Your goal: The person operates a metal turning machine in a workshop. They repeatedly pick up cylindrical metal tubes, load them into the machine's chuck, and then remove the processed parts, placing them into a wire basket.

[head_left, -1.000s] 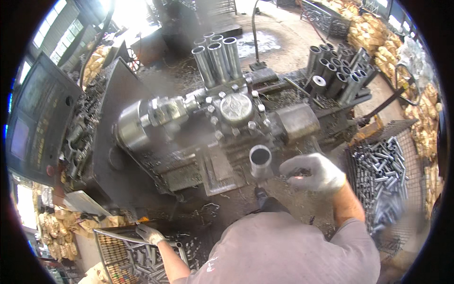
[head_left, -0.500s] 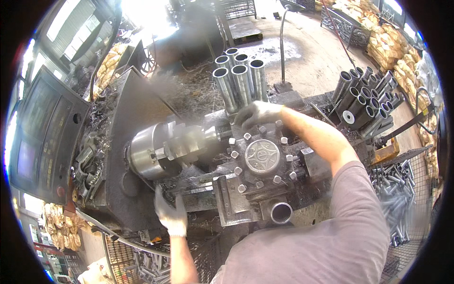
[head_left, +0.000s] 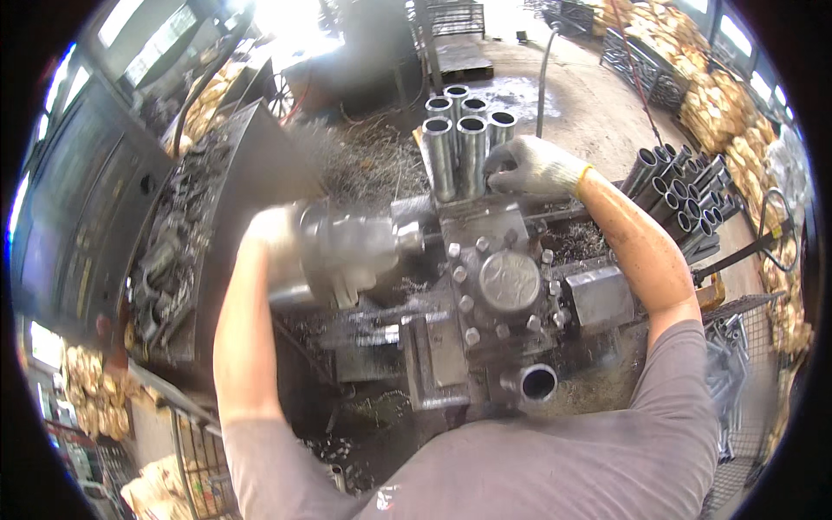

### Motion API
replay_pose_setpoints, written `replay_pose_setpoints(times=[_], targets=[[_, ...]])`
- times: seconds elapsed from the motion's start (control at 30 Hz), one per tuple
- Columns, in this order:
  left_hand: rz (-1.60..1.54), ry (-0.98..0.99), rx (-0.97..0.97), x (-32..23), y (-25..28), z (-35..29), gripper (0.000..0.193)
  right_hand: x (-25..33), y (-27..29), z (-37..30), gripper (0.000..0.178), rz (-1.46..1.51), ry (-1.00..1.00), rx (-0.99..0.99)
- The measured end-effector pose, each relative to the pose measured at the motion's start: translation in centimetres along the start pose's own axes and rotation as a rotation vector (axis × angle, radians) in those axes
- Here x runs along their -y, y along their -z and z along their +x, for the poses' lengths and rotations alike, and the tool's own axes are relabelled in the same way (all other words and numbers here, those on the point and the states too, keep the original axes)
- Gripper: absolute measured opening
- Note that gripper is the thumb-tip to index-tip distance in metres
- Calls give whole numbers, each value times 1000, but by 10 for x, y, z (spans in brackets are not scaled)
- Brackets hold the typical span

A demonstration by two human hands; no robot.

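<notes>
On the left, the control panel [head_left: 91, 199] stands beside a trough of metal shavings [head_left: 178, 238], both much as half a second ago. Next comes the left gloved hand [head_left: 270, 234], which has risen from below the chuck [head_left: 316, 251] to lie over its left part; hand and chuck are blurred, so I cannot tell whether the fingers are spread or closed, or whether they touch it. Farther right, the cluster of steel tubes [head_left: 471, 160] stands upright behind the tool post [head_left: 510, 282], as before. The right gloved hand [head_left: 537, 166] has left the tool post's back edge for the cluster's right side; its fingers are curled with a narrow gap, at the nearest tube, though I cannot tell whether they grip it. A single tube [head_left: 520, 382] remains at the tool post's near side, mouth toward the person. Rightmost, darker tubes [head_left: 672, 204] and a crate of small tubes [head_left: 728, 373] stay put.
</notes>
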State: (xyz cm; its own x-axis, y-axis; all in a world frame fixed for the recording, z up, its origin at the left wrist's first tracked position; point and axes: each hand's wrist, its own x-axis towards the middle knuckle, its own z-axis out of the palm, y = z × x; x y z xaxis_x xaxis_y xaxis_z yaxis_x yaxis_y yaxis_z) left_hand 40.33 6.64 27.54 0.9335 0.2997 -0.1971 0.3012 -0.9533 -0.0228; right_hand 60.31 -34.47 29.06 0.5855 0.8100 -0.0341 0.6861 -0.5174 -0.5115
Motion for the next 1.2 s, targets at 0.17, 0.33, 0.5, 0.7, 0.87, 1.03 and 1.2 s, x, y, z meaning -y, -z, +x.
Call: replay_pose_setpoints(times=[0.17, 0.33, 0.5, 0.7, 0.87, 1.03, 1.2], targets=[[-272, -143, -569, -69, -22, -56, 61, 22, -9, -15, 41, -222, 32, 34], [-1049, -492, -93, -194, -132, -219, 71, -2, -7, -22, 41, -95, 76, 6], [-961, -397, -40, -308, -175, -209, 78, 26, -22, -12, 41, -144, 81, 78], [-1041, -595, -285, -207, -124, -241, 52, 7, -4, -21, 36, -93, 130, 51], [-961, -121, -689, -123, -58, -166, 12, 1, -14, 4, 36, -47, 116, 26], [-327, -181, -758, -88, -54, -117, 49, 66, -54, 62, 55, -219, 206, 235], [-486, -148, -440, -120, 52, -64, 67, -5, -163, 165, 67, -196, 460, 416]])
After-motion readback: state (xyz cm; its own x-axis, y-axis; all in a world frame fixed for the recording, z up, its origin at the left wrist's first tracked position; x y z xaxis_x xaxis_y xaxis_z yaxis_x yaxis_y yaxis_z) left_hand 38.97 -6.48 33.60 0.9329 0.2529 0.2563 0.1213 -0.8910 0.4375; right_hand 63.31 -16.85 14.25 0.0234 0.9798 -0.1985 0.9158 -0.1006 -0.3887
